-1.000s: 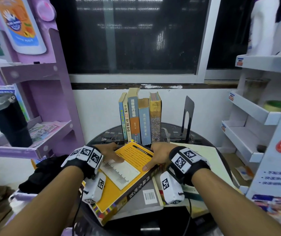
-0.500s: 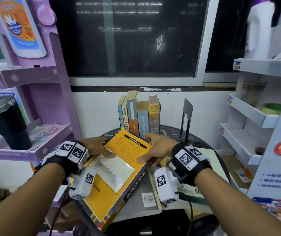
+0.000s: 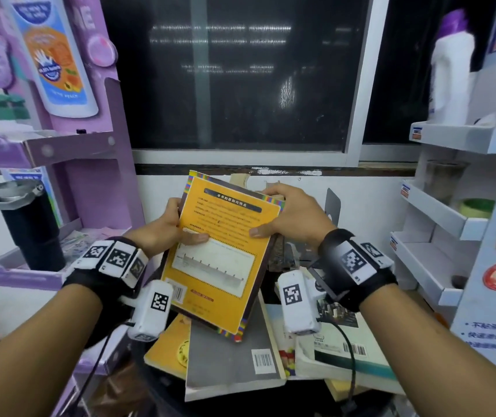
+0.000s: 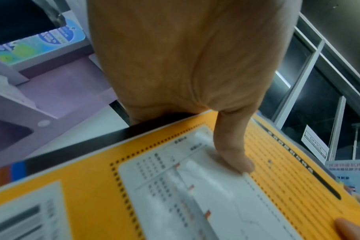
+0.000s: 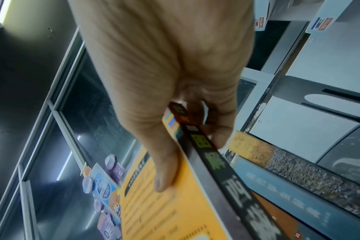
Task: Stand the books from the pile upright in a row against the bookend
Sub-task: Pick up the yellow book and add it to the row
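I hold a yellow book (image 3: 225, 257) up over the pile, tilted, its back cover facing me. My left hand (image 3: 180, 227) grips its left edge, thumb on the cover (image 4: 232, 146). My right hand (image 3: 273, 215) grips the top right corner, thumb on the cover and fingers behind near the dark spine (image 5: 226, 170). The row of upright books (image 5: 298, 170) stands just beyond, mostly hidden in the head view. The black metal bookend (image 3: 332, 206) stands apart to the right of the row. Below lie a grey book (image 3: 228, 356), a yellow one (image 3: 170, 341) and a white-teal one (image 3: 346, 353).
The books rest on a small round dark table (image 3: 270, 398) against a white wall under a window. A purple shelf unit with a black flask (image 3: 30, 230) stands at left. White shelves (image 3: 439, 212) stand at right, with a white bottle (image 3: 451, 73) on top.
Both hands have lifted the yellow book off the pile and tipped it from flat towards upright, its top edge now in front of the row of books.
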The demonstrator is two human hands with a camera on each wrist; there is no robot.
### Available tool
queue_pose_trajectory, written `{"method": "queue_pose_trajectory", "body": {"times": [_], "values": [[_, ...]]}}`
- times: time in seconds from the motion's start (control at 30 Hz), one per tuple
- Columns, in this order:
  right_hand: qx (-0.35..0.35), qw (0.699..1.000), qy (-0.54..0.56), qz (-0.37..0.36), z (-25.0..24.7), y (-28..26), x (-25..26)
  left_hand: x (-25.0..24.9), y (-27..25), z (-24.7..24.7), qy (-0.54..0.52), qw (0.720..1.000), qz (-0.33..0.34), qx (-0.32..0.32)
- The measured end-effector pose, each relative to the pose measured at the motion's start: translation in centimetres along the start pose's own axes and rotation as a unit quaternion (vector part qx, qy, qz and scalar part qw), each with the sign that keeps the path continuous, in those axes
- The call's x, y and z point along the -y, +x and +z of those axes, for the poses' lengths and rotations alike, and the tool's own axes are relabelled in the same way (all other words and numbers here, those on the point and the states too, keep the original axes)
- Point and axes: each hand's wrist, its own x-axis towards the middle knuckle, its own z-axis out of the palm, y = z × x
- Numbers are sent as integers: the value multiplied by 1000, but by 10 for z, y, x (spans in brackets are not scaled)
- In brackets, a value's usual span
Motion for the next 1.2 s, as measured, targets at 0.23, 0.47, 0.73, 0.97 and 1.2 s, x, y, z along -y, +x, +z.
{"method": "queue_pose_trajectory", "body": {"times": [0.23,0.47,0.73,0.97,1.2], "values": [[34,995,80,-45,-29,-19,1,3,10,26,-140,989,48,8],[36,996,64,-53,-52,-25,7,-8,24,46,-171,982,72,36],[-67,995,-17,-67,-71,-20,13,-27,48,72,-126,988,88,29],[-127,989,-54,-56,-75,-12,6,-39,75,94,-85,993,83,-4],[-178,980,-76,-44,-90,-1,-2,-45,98,115,-76,991,93,-61]]}}
